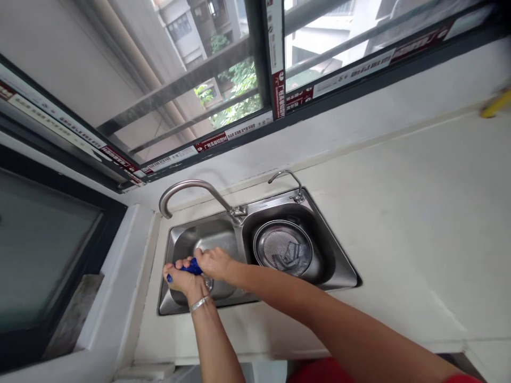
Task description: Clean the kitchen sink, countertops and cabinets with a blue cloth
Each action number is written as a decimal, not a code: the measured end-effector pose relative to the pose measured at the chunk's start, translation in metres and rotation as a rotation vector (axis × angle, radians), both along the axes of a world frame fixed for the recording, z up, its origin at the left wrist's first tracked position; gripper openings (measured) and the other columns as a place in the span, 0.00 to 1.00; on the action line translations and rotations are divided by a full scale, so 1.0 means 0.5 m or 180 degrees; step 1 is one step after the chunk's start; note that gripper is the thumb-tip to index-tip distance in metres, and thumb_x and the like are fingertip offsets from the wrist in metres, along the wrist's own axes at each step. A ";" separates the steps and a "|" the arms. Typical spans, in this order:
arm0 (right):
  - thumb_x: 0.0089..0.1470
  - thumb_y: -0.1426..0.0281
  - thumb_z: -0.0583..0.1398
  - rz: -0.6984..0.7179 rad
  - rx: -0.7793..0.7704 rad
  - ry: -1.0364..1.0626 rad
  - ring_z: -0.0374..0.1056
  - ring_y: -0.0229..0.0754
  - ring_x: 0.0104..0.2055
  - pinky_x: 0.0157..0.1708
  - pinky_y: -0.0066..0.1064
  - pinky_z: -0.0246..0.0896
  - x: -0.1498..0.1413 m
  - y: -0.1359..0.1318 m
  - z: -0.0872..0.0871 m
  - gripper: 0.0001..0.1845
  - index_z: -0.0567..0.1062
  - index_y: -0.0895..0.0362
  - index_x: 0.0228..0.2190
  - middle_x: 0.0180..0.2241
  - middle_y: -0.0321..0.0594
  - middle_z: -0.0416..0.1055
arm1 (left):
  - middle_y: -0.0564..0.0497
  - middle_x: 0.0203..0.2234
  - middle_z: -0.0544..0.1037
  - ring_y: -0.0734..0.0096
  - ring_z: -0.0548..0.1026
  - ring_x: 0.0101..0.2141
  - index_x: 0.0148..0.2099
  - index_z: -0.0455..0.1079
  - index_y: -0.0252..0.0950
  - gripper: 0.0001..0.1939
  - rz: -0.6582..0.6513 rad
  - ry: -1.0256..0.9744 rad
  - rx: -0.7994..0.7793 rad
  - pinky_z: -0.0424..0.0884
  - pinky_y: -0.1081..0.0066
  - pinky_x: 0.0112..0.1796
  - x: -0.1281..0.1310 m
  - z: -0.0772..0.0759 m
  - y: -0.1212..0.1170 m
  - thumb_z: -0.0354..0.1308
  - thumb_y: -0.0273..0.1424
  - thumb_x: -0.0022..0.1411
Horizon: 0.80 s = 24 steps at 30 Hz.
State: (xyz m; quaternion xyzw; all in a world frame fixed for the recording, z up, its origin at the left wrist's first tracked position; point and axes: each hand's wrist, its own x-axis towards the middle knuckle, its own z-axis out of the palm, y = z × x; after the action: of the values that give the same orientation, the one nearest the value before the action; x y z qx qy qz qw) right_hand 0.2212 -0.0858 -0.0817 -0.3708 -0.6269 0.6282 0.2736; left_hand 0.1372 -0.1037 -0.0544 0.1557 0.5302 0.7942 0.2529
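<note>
A bunched blue cloth (191, 267) is stretched between my two hands above the left basin (217, 232) of a steel sink. My left hand (181, 279), with a silver bracelet at the wrist, is closed around one end, and a bit of blue pokes out by its fingers. Close beside it, my right hand (215, 262) grips the other end. Most of the cloth is hidden inside my fingers.
A round metal pan (275, 242) with a dotted bottom sits in the right basin, holding a wet grey cloth (294, 258). A large curved faucet (195, 183) arches over the left basin; a thin tap (297, 183) stands at the back right. Pale countertop (407, 229) surrounds the sink, below a window.
</note>
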 end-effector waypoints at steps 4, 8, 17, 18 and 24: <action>0.55 0.84 0.59 -0.0295 0.0838 -0.0932 0.69 0.54 0.47 0.48 0.41 0.62 0.053 -0.008 -0.010 0.14 0.67 0.62 0.43 0.41 0.50 0.73 | 0.67 0.17 0.58 0.81 0.60 0.17 0.35 0.52 0.43 0.16 -0.0281 -0.0096 -0.0149 0.66 0.74 0.29 0.051 -0.012 0.009 0.54 0.33 0.44; 0.52 0.78 0.64 -0.0848 0.1019 -0.1580 0.71 0.59 0.46 0.47 0.48 0.65 0.194 -0.042 -0.030 0.24 0.65 0.62 0.50 0.48 0.58 0.70 | 0.67 0.17 0.62 0.79 0.63 0.17 0.41 0.60 0.43 0.17 -0.1254 -0.0190 -0.0270 0.68 0.73 0.29 0.187 -0.024 0.029 0.61 0.33 0.49; 0.37 0.69 0.70 -0.3216 -0.0212 -0.0712 0.67 0.42 0.31 0.30 0.29 0.59 0.643 -0.338 -0.088 0.26 0.67 0.55 0.39 0.31 0.33 0.71 | 0.49 0.35 0.80 0.66 0.77 0.36 0.48 0.74 0.36 0.29 -0.5008 0.0310 -0.1302 0.73 0.68 0.41 0.591 -0.088 -0.082 0.73 0.47 0.48; 0.37 0.66 0.70 -0.3387 -0.0299 -0.0441 0.66 0.41 0.30 0.28 0.28 0.57 0.683 -0.389 -0.086 0.25 0.68 0.55 0.37 0.29 0.32 0.70 | 0.48 0.36 0.80 0.65 0.78 0.37 0.47 0.75 0.36 0.29 -0.5284 0.0382 -0.1429 0.73 0.68 0.43 0.631 -0.096 -0.109 0.74 0.46 0.47; 0.45 0.47 0.70 -0.4313 -0.0123 0.1217 0.62 0.39 0.31 0.30 0.28 0.54 0.823 -0.698 -0.072 0.28 0.74 0.58 0.33 0.29 0.34 0.67 | 0.43 0.39 0.82 0.53 0.80 0.43 0.47 0.77 0.36 0.32 -0.6979 0.0407 -0.1830 0.73 0.58 0.49 0.838 -0.124 -0.298 0.76 0.47 0.43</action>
State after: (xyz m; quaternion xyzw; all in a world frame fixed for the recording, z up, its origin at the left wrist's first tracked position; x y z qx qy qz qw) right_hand 0.6328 -0.4347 -0.1176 -0.5675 -0.1876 0.3847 0.7034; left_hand 0.5560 -0.2525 -0.1165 0.5124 0.2826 -0.0160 0.8108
